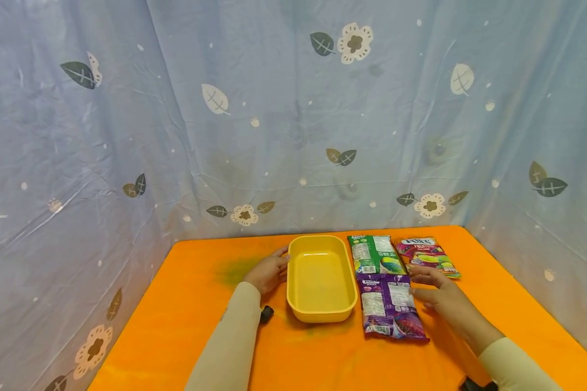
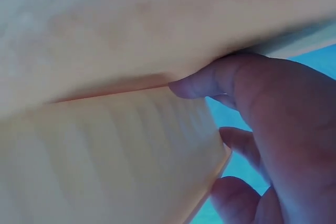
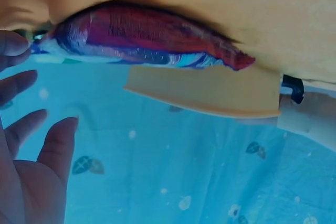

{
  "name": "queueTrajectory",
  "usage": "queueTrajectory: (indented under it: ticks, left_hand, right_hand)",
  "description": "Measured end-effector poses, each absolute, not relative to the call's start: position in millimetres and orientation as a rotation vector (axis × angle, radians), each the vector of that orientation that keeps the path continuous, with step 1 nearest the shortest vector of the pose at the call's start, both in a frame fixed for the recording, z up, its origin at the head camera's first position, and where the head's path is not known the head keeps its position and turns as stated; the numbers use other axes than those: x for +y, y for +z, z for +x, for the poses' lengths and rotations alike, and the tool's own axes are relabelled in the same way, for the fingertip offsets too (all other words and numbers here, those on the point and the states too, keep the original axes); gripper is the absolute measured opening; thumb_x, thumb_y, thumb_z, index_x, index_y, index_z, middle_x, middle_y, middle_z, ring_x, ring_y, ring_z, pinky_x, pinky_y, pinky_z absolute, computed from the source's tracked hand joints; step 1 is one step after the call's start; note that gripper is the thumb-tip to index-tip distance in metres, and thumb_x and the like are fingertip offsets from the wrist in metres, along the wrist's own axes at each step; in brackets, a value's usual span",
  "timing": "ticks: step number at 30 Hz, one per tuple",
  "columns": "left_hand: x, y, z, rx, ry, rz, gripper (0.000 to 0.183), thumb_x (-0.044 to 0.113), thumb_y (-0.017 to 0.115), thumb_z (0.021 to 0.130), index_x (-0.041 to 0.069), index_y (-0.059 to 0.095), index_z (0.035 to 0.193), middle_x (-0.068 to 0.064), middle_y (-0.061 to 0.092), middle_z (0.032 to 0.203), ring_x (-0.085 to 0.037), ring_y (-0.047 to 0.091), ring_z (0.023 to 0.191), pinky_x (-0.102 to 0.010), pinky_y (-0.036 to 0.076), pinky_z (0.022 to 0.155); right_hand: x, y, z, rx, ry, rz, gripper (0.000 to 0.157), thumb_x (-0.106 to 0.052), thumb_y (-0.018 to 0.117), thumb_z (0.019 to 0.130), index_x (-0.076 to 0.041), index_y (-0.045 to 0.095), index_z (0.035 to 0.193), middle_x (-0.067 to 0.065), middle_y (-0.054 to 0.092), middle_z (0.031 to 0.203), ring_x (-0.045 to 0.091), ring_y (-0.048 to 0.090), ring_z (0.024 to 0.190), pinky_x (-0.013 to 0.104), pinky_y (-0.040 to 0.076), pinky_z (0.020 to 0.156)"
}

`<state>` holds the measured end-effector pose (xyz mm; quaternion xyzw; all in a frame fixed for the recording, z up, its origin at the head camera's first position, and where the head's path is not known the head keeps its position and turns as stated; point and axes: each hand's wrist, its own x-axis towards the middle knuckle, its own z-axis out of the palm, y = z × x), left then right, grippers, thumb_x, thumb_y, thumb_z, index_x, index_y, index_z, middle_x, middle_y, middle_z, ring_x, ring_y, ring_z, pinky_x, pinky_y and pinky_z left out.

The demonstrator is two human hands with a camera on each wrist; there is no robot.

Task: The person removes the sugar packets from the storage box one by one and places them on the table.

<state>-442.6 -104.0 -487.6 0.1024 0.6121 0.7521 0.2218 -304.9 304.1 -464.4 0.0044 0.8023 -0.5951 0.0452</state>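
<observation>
A yellow plastic tray, with nothing in it, stands on the orange table. My left hand rests against its left side; in the left wrist view the fingertips meet the ribbed outer wall. To the right of the tray lies a purple candy bag, printed back up. My right hand is at its right edge, fingers spread and slightly bent, one fingertip close to the end of the bag in the right wrist view. Above it lies a green candy bag, and a red candy bag sits to the right.
The orange tabletop runs back to a pale blue curtain printed with leaves and flowers, which also hangs on both sides. Black wrist pieces show at both sleeves.
</observation>
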Motion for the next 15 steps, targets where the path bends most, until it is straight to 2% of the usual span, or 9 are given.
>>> queueTrajectory:
  ticks: [4, 10, 15]
  left_hand:
    - [-110, -487, -439, 1.776, 2.044, 0.296, 0.054, 0.033, 0.039, 0.104, 0.015, 0.024, 0.153, -0.013, 0.041, 0.145, -0.029, 0.043, 0.128, -0.045, 0.040, 0.099]
    - [-126, -472, -438, 2.214, 1.861, 0.252, 0.067, 0.057, 0.044, 0.095, 0.017, 0.035, 0.149, -0.005, 0.035, 0.149, -0.032, 0.041, 0.130, -0.049, 0.040, 0.098]
    - [-130, -445, -448, 2.631, 1.533, 0.310, 0.082, 0.078, 0.035, 0.084, 0.024, 0.040, 0.147, 0.004, 0.037, 0.148, -0.025, 0.032, 0.136, -0.049, 0.027, 0.108]
  right_hand:
    - [299, -459, -307, 2.476, -1.816, -0.044, 0.070, -0.035, 0.066, 0.090, -0.011, 0.032, 0.147, 0.021, 0.034, 0.142, 0.038, 0.045, 0.117, 0.046, 0.046, 0.087]
    - [287, -442, -321, 2.544, -1.786, -0.151, 0.070, -0.046, 0.064, 0.089, -0.016, 0.037, 0.146, 0.018, 0.035, 0.143, 0.038, 0.043, 0.120, 0.055, 0.040, 0.094]
    - [275, -428, -340, 2.658, -1.629, -0.294, 0.068, -0.052, 0.058, 0.090, -0.023, 0.037, 0.148, 0.013, 0.033, 0.148, 0.041, 0.037, 0.128, 0.063, 0.034, 0.097]
